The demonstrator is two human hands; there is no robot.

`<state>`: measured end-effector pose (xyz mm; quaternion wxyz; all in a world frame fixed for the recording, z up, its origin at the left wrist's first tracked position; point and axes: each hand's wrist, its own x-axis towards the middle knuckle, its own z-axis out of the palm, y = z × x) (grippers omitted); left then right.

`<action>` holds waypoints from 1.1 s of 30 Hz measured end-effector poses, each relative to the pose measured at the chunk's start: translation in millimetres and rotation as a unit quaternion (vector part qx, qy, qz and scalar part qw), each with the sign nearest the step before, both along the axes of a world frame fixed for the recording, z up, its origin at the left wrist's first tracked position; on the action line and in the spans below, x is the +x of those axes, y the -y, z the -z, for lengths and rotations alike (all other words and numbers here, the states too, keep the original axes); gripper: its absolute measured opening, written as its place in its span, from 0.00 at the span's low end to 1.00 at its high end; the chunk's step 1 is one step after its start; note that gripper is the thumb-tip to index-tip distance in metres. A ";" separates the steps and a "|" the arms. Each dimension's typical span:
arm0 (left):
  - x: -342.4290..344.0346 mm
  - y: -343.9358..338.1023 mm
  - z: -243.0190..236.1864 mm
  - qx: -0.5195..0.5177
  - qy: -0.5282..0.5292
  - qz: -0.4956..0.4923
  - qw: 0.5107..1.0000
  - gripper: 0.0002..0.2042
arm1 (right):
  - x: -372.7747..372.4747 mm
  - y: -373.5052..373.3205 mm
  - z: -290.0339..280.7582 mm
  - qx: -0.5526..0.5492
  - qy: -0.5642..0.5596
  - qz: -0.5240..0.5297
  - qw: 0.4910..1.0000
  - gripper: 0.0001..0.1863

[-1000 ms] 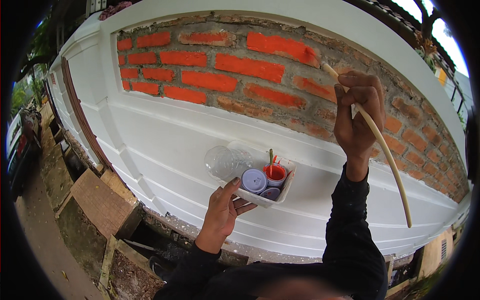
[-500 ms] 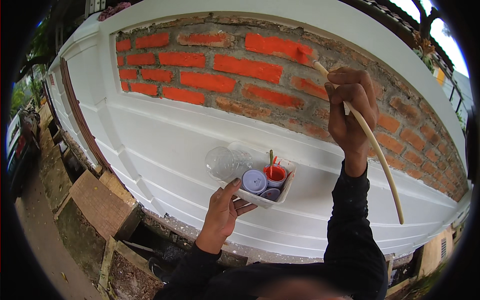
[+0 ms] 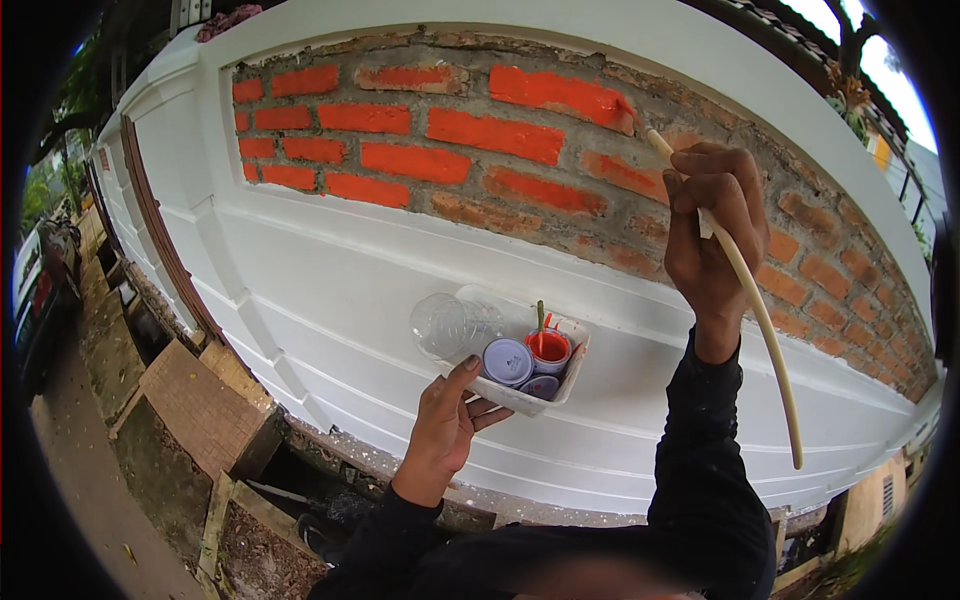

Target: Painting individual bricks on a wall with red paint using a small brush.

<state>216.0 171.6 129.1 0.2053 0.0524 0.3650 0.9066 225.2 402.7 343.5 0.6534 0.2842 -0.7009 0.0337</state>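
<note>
My right hand (image 3: 718, 235) is closed round a long, pale-handled paintbrush (image 3: 752, 290). The brush's tip meets the right end of a red-painted brick (image 3: 555, 95) in the top row; its handle curves down to the right. Lower down, my left hand (image 3: 447, 425) grips the near left edge of a white plastic tray (image 3: 572, 385), thumb on the rim and fingers beneath. In the tray stand an open tin of red paint (image 3: 549, 347) with a green-handled stick in it, and lidded tins (image 3: 508, 362). A clear plastic container (image 3: 440, 325) sits at the tray's left end.
The brick panel (image 3: 480, 215) has several red bricks at left and bare ones (image 3: 825, 265) at right, with grey mortar between. A white wall (image 3: 340, 255) surrounds it. Paving slabs (image 3: 205, 405) and a ditch lie below left, and a parked car (image 3: 45, 290) stands at far left.
My right hand and the brush have moved a little right and down along the top brick, and more of its right end is red. The left hand and tray have hardly moved.
</note>
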 end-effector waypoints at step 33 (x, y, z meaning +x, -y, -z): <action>46.0 8.0 120.9 -0.026 0.098 0.036 0.994 0.22 | 86.7 -0.5 208.9 -0.338 0.190 -0.251 0.887 0.16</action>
